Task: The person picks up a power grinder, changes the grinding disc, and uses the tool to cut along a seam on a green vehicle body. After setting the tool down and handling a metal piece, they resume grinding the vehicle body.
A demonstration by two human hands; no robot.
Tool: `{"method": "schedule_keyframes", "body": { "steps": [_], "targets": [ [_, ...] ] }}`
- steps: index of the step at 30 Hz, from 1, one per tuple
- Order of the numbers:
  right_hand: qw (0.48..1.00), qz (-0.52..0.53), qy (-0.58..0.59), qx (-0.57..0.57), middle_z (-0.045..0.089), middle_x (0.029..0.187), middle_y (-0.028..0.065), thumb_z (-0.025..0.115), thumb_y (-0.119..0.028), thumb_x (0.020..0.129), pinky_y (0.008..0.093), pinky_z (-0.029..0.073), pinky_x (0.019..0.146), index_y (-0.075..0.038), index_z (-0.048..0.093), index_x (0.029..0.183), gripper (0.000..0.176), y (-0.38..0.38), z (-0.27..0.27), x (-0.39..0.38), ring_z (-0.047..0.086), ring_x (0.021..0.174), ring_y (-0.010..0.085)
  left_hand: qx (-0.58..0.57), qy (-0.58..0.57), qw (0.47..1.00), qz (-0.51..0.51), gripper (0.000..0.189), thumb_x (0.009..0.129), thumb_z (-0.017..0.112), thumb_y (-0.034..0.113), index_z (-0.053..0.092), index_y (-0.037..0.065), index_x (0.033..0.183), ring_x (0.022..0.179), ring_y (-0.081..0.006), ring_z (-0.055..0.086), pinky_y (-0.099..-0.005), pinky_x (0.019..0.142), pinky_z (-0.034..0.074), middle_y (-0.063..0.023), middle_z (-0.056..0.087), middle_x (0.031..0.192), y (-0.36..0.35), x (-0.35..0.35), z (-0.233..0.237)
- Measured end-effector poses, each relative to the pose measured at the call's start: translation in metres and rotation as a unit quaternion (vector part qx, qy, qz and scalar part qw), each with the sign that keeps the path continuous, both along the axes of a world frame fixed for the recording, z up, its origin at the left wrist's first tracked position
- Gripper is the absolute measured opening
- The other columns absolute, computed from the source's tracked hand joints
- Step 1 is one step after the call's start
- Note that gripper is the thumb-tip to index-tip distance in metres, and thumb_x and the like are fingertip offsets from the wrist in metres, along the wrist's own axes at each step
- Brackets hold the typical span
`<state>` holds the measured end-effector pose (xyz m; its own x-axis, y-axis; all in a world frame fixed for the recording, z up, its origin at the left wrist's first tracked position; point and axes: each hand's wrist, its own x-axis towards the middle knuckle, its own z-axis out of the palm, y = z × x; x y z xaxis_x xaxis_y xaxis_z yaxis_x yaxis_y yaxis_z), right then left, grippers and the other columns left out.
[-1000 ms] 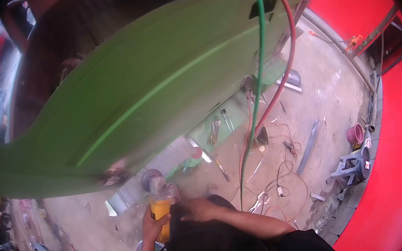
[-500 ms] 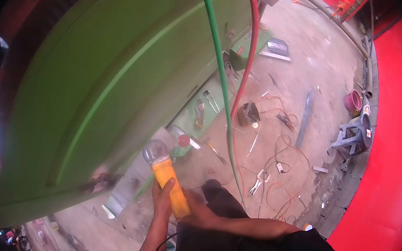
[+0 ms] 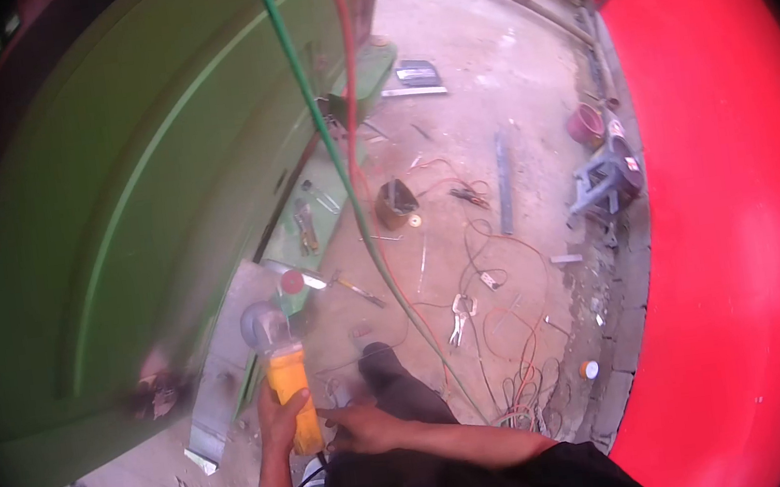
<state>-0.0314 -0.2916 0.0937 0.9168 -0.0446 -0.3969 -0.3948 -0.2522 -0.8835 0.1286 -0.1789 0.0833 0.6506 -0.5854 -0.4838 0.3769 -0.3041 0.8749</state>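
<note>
My left hand [image 3: 280, 418] is wrapped around the yellow body of an angle grinder [image 3: 288, 378], thumb across its top. The round disc and guard sit at the far end, beside a grey metal strip [image 3: 219, 396] along the foot of a large green panel [image 3: 112, 200]. A black cord trails from the grinder's rear. My right hand [image 3: 369, 428] is at the grinder's right side, a finger stretched towards its rear; whether it touches is hard to tell. Locking pliers [image 3: 307, 226] and a red disc [image 3: 292, 282] lie on a green ledge nearby.
Green hose [image 3: 323, 135] and red hose [image 3: 348, 64] hang across the view. On the floor are a hammer [image 3: 357, 291], clamp pliers [image 3: 460, 321], a brown container [image 3: 396, 204], tangled cables and a metal bar [image 3: 504, 181]. A grey stool [image 3: 601, 180] stands by the red wall [image 3: 726, 202].
The view has turned, so the scene sits further left. My left hand keeps hold of the grinder. My right hand has come away from the body, and its finger now shows at the side.
</note>
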Motion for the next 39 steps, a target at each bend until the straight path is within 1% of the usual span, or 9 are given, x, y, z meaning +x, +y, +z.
{"method": "schedule_keyframes", "body": {
  "steps": [2,12,14,17,18,20,28,33,39],
  "targets": [
    [0.997,-0.071,-0.039,-0.015,0.062,0.113,0.0218,0.07,-0.021,0.085,0.0438,0.048,0.088,-0.005,0.05,0.134,0.055,0.001,0.023,-0.008,0.061,0.101,0.0386,0.042,-0.038,0.996,-0.071,0.059,0.073,0.075,0.01,0.05,0.0,0.126,0.099,-0.0221,0.061,-0.0353,0.089,0.048,-0.0117,0.061,0.112,0.016,0.001,-0.002],
    [0.859,-0.114,-0.473,-0.159,0.061,0.111,0.0124,0.066,-0.011,0.081,0.0377,0.052,0.083,-0.009,0.059,0.115,0.035,-0.001,0.254,-0.035,0.063,0.098,0.0279,0.139,-0.121,0.951,-0.25,0.06,0.07,0.082,0.018,0.055,0.002,0.122,0.092,-0.0244,0.065,-0.037,0.082,0.051,-0.0136,0.066,0.103,0.063,-0.016,-0.027],
    [0.617,-0.321,-0.648,-0.311,0.066,0.097,0.0133,0.069,-0.035,0.079,0.0371,0.055,0.062,-0.005,0.06,0.106,0.041,0.013,0.265,-0.017,0.064,0.074,0.0275,0.157,-0.106,0.947,-0.261,0.06,0.07,0.082,0.018,0.055,0.002,0.122,0.092,-0.0241,0.065,-0.0368,0.082,0.051,-0.0135,0.066,0.103,0.063,-0.022,-0.021],
    [0.741,-0.28,-0.564,-0.231,0.065,0.097,0.0135,0.074,-0.019,0.071,0.0384,0.055,0.069,-0.005,0.06,0.101,0.035,-0.006,0.298,-0.048,0.065,0.081,0.0285,0.163,-0.093,0.944,-0.27,0.062,0.07,0.082,0.013,0.053,0.001,0.124,0.089,-0.0186,0.064,-0.0332,0.08,0.051,-0.0101,0.066,0.102,0.052,-0.033,-0.017],
    [0.69,-0.278,-0.611,-0.271,0.066,0.099,0.0148,0.071,-0.029,0.078,0.0387,0.055,0.068,-0.006,0.062,0.105,0.036,-0.011,0.28,-0.045,0.066,0.081,0.0299,0.148,-0.087,0.949,-0.266,0.062,0.071,0.081,0.015,0.053,0.002,0.124,0.091,-0.0213,0.064,-0.0348,0.081,0.051,-0.0115,0.066,0.104,0.048,-0.036,-0.02],
    [0.839,-0.222,-0.475,-0.144,0.063,0.106,0.0137,0.065,-0.01,0.083,0.0362,0.053,0.078,-0.007,0.06,0.113,0.031,-0.033,0.263,-0.076,0.065,0.092,0.025,0.129,-0.101,0.951,-0.262,0.063,0.071,0.081,0.018,0.053,0.002,0.125,0.093,-0.0243,0.065,-0.0367,0.083,0.051,-0.0133,0.067,0.105,0.031,-0.043,-0.018],
    [0.961,-0.274,0.003,-0.044,0.063,0.107,0.02,0.066,-0.028,0.089,0.0411,0.052,0.08,-0.001,0.054,0.121,0.044,-0.114,0.056,-0.12,0.065,0.094,0.0338,0.162,-0.186,0.946,-0.21,0.062,0.068,0.081,0.012,0.054,0.002,0.122,0.089,-0.0238,0.064,-0.0367,0.081,0.051,-0.0122,0.066,0.1,-0.016,-0.057,-0.001],
    [0.976,-0.168,0.104,-0.095,0.064,0.113,0.0197,0.061,-0.037,0.089,0.0429,0.047,0.093,-0.007,0.057,0.125,0.047,-0.119,-0.111,-0.205,0.06,0.11,0.034,0.201,-0.151,0.954,-0.166,0.056,0.067,0.08,0.009,0.054,0.001,0.117,0.084,-0.0216,0.062,-0.0347,0.075,0.052,-0.0097,0.064,0.095,-0.049,-0.072,-0.002],
    [0.901,-0.272,0.337,-0.031,0.065,0.115,0.0175,0.063,-0.042,0.086,0.0408,0.046,0.095,-0.009,0.059,0.124,0.05,-0.173,-0.137,-0.288,0.059,0.112,0.0336,0.2,-0.102,0.96,-0.167,0.055,0.068,0.079,0.006,0.054,0.0,0.117,0.079,-0.019,0.063,-0.0335,0.071,0.052,-0.0098,0.064,0.092,-0.06,-0.088,-0.027]
  ]
}}
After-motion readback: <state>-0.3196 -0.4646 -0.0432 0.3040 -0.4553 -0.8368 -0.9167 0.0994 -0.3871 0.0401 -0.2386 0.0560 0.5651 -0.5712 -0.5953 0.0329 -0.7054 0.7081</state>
